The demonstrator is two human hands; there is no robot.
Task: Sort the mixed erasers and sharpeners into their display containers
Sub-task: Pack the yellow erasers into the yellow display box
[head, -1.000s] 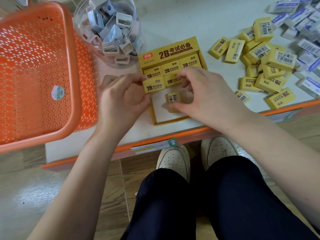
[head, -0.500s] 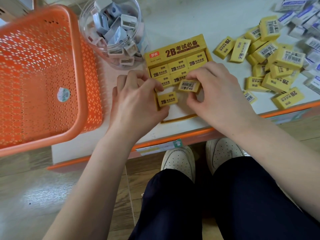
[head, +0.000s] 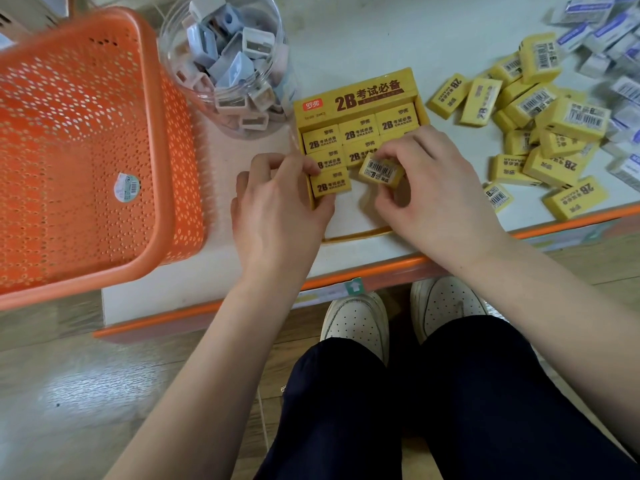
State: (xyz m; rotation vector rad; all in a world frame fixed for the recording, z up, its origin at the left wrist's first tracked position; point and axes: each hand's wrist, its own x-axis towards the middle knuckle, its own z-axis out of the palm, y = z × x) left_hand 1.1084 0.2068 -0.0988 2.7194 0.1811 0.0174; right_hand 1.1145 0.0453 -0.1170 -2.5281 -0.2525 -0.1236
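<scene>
The yellow cardboard display box (head: 356,95) is half full: the left hand (head: 277,209) pinches a label-up yellow eraser (head: 330,185), the right hand (head: 440,199) a barcode-up yellow eraser (head: 381,171), and many loose erasers (head: 554,112) wait by the right edge of the table (head: 346,36).

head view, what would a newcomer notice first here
A big orange basket fills the left. At centre the left hand grips an eraser in the yellow box while the right hand pinches a barcode-up eraser. A jar of sharpeners stands just behind; loose erasers lie heaped at right.
</scene>
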